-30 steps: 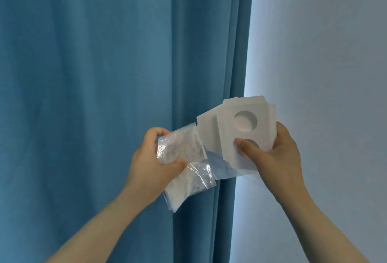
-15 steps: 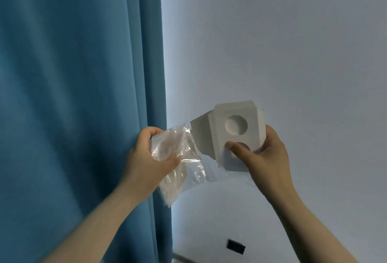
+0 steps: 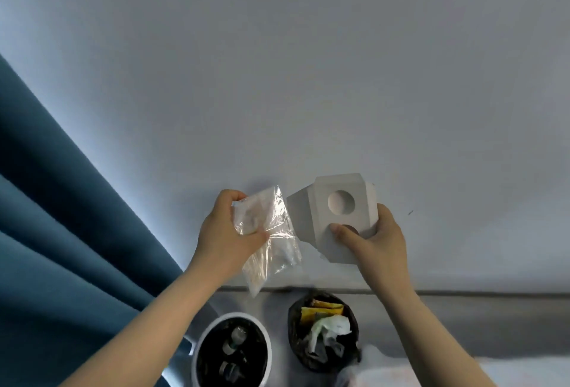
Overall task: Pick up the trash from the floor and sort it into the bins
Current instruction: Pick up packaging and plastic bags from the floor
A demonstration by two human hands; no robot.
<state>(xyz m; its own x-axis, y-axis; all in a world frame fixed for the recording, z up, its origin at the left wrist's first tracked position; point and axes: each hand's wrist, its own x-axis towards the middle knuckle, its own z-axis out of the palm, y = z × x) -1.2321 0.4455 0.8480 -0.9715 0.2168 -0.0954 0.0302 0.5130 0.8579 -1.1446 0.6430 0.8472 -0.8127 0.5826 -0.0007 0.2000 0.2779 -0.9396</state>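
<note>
- Pinching the clear plastic bag (image 3: pixel 274 251) between thumb and curled fingers, the left hand (image 3: pixel 225 232) holds it near the top, and the rest of the bag hangs loose toward 6 o'clock.
- The right hand (image 3: pixel 376 244) grips the white cardboard insert (image 3: pixel 311 226), thumb on the front face beside the lower of two round cut-outs and fingers wrapped behind its 3 o'clock edge.
- Both pieces of trash are up in the air in front of the wall (image 3: pixel 308 78), side by side and almost touching; neither is on the floor or in a bin.
- Judged from this, picking up is done for these two and the sorting step is in hand.
- At 6 o'clock below the hands stand two bins: the white-rimmed bin (image 3: pixel 231 316) under the left forearm, with dark contents I cannot identify, and the black-lined bin (image 3: pixel 292 337) just to its 3 o'clock, holding a yellow wrapper (image 3: pixel 320 309) and crumpled pale paper (image 3: pixel 330 326).
- The next move likely calls for lowering each hand over the bin that suits its material and letting go; which bin takes plastic and which card cannot be told.
- The light bag may drift as it falls, so a low release seems wise.
- A blue curtain (image 3: pixel 61 232) fills 8 o'clock, and a grey skirting board (image 3: pixel 462 294) runs off toward 4 o'clock.
- No brand, label or writing is readable on the bag, the card or the bins.
</note>
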